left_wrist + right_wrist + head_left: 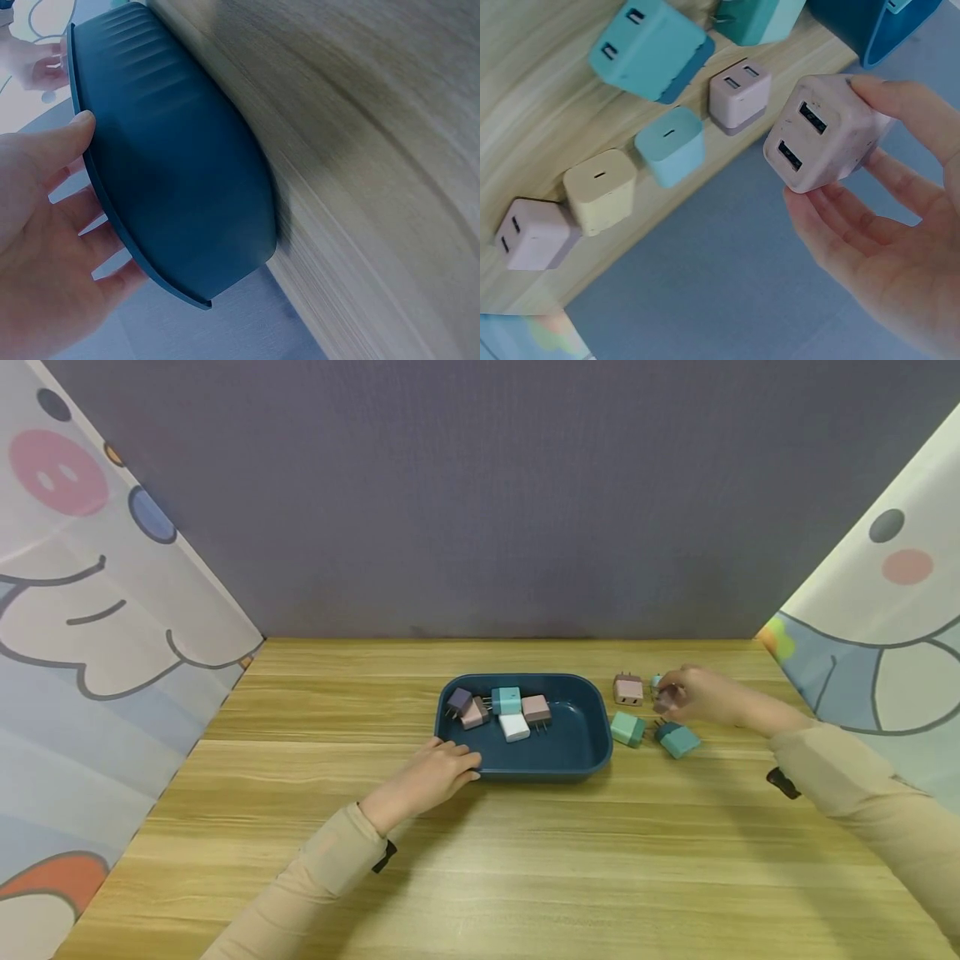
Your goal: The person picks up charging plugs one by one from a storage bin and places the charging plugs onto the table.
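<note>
One pink charger (pixel 826 133) pinched in right hand (pixel 885 225), ports facing camera | left hand (pixel 435 774) relaxed against tray (pixel 577 752)

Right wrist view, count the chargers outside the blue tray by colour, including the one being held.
Pink chargers: 3, one gripped by the right hand, two lying on the table
Teal chargers: 3
Cream charger: 1
Total: 7
</note>
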A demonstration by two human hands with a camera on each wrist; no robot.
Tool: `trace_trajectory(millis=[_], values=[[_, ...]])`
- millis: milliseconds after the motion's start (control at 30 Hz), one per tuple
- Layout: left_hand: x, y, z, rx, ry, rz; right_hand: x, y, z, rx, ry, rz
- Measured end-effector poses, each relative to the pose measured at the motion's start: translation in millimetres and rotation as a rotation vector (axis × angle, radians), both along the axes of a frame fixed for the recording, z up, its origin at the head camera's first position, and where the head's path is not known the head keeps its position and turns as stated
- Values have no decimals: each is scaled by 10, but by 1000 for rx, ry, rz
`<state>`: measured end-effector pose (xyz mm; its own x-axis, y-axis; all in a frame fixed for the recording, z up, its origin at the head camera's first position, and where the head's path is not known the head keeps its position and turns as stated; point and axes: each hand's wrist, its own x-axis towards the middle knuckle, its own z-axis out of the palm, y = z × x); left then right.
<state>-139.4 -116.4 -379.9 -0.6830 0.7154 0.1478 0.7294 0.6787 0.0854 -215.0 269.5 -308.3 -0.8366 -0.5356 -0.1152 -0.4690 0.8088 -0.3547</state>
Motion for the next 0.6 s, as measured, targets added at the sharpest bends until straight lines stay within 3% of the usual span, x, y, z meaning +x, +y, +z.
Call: trace_trajectory(millis=[433, 600], values=[[-14, 2, -14, -11, 23, -3, 57, 256, -102, -5, 45, -23], [-12, 2, -18, -6, 19, -2, 52, 331, -139, 12, 19, -52]])
